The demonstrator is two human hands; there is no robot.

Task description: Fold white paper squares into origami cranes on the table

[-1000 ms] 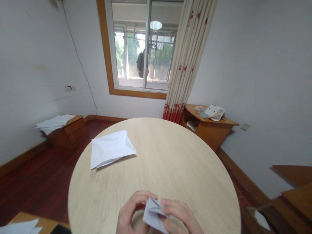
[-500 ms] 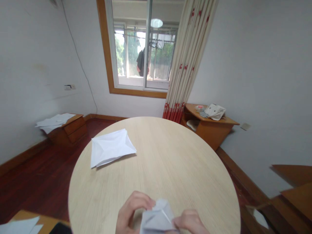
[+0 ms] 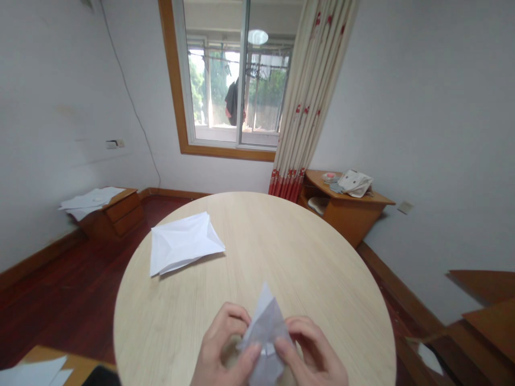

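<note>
Between my two hands, over the near edge of the table, is a folded sheet of white paper [image 3: 266,319] with a sharp point facing away from me. My left hand [image 3: 225,346] pinches its left side, thumb in front and fingers behind. On the right side, my right hand [image 3: 311,348] grips it the same way, thumb pressed on the lower middle folds. The paper's lower end is partly covered by the thumbs. A stack of creased white paper sheets [image 3: 185,244] lies at the left of the round table.
The round wooden table [image 3: 281,241] fills the middle. Papers [image 3: 94,199] rest on a low drawer cabinet at the left. A corner desk [image 3: 350,214] with a bag stands by the curtain [image 3: 308,107]. More paper [image 3: 34,372] and a dark object [image 3: 101,377] are at the lower left.
The paper's sharp point now stands up and away from me, where a blunter folded end showed before. My right hand has come round its right side, and both thumbs press its front.
</note>
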